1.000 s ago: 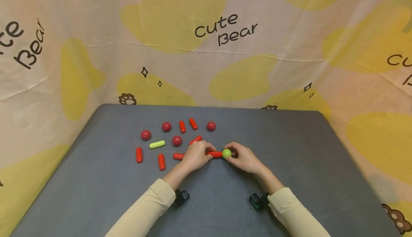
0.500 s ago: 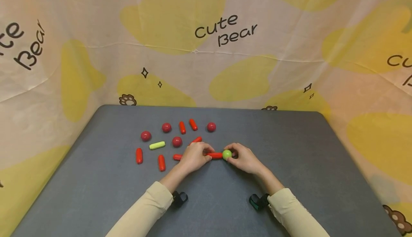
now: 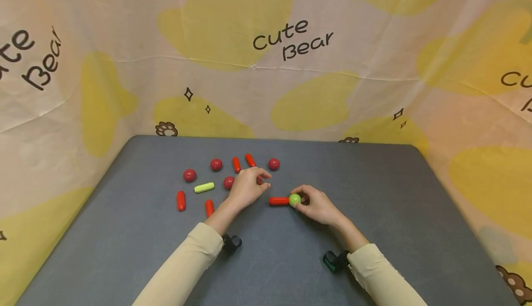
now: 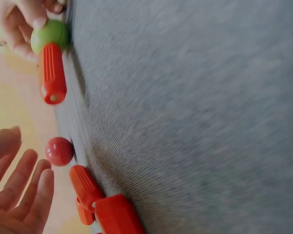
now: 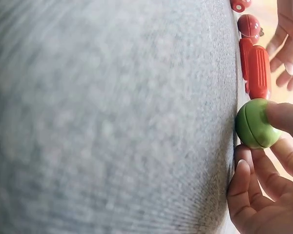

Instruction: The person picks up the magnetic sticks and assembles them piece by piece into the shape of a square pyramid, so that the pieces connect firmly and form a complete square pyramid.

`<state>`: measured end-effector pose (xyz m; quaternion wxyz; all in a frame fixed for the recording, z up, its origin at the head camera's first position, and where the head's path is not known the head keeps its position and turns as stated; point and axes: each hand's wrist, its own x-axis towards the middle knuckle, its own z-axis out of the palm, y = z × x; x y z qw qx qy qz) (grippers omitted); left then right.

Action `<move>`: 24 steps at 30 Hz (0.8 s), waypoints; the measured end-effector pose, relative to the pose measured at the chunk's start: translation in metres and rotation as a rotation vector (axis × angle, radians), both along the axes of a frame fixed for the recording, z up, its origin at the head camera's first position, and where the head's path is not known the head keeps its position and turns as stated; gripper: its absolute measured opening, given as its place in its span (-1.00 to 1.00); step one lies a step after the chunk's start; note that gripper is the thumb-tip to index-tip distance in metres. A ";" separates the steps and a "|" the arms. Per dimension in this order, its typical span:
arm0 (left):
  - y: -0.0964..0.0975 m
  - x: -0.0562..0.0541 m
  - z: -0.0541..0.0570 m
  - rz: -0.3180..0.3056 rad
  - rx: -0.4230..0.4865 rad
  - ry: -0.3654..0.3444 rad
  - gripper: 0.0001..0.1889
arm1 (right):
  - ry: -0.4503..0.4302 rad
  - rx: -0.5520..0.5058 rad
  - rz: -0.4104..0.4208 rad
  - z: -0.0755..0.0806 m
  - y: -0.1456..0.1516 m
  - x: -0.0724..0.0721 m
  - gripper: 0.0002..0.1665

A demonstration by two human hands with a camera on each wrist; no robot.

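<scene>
My right hand (image 3: 317, 205) pinches a green ball (image 3: 295, 199) between thumb and fingers. A ribbed red rod (image 3: 278, 201) extends leftward from that ball, joined end-on to it; the rod's free end, with a small pale centre, shows in the left wrist view. My left hand (image 3: 247, 186) hovers behind and left of the rod, fingers loosely bent and holding nothing. In the left wrist view a red ball (image 4: 59, 151) lies beyond its fingertips, and red rods (image 4: 119, 214) lie beside it. The left hand partly covers some pieces in the head view.
Left on the grey table (image 3: 374, 172) are a light green rod (image 3: 204, 187), another red ball (image 3: 190, 175) and several upright-lying red rods such as one red rod (image 3: 181, 201). A patterned cloth (image 3: 316, 98) rises along the back and sides.
My left hand has let go of the red rod and moved back and slightly left, away from it. My right hand stays on the green ball, with the rod still joined to it.
</scene>
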<state>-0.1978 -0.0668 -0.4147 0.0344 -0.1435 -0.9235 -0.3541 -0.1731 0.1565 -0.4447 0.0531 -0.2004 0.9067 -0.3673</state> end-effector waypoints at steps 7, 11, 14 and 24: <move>0.007 -0.019 0.002 0.069 0.007 0.023 -0.75 | -0.002 -0.001 -0.012 0.000 0.003 0.000 -0.66; 0.013 -0.029 0.002 0.106 0.000 0.028 -0.70 | -0.009 -0.003 -0.014 0.000 0.003 0.000 -0.67; 0.018 -0.037 0.001 0.114 -0.003 0.029 -0.67 | -0.001 -0.001 -0.011 -0.001 0.004 0.000 -0.68; 0.026 -0.053 -0.010 0.149 -0.047 -0.019 -0.64 | -0.013 -0.007 -0.008 0.000 0.003 0.000 -0.68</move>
